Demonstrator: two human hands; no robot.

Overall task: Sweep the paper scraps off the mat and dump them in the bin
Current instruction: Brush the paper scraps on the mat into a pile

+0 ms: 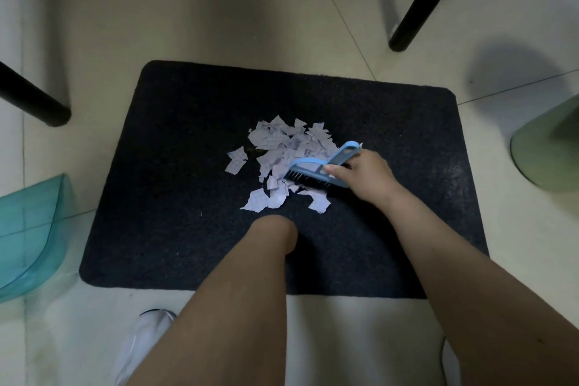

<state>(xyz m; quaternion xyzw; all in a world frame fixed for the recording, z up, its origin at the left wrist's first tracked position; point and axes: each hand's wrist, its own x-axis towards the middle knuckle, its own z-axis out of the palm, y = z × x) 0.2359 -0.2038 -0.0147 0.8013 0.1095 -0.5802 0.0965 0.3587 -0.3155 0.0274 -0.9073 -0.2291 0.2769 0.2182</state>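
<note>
On the dark doormat [175, 197], grid-ruled paper scraps [282, 153] lie heaped just left of the right hand [363, 178], whose fingers curl round the handle of a blue hand brush [316, 171]; its black bristles touch the pile's near edge. Whether the left hand is spread or curled cannot be told. A teal dustpan [28, 235] lies on the tiles, well left of the fingers; a green bin [548, 150] stands well to their right.

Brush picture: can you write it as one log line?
step: sweeping | right hand: holds brush | scraps: piled on mat | dustpan: left, on floor
</note>
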